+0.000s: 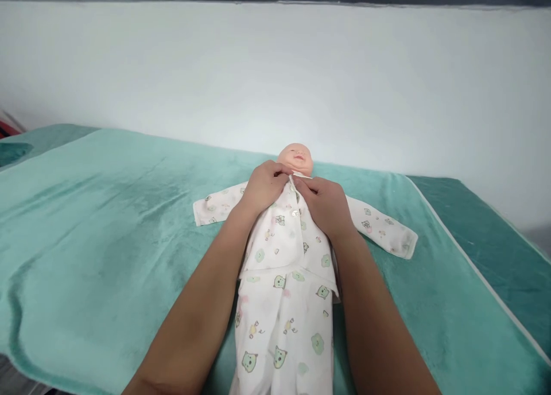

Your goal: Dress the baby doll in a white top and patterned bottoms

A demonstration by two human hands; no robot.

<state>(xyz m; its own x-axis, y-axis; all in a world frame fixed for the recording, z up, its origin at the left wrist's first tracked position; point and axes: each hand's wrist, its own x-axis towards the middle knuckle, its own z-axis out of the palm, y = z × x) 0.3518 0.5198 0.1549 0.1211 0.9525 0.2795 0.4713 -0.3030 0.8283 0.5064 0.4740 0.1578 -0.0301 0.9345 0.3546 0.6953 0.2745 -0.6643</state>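
Doll (295,155) face-up on blanket (116,223). Left hand (267,182) and right hand (323,204) both pinching top (278,240) at doll's neck, fingers narrow. Pants (297,326) below doll's waist.

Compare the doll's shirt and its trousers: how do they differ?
The shirt shows a button on its front; the trousers show none. The left hand and right hand touch the shirt near its neck, not the trousers. The shirt's hem overlaps the trousers, which run past the picture's bottom edge. Both are white with green prints.
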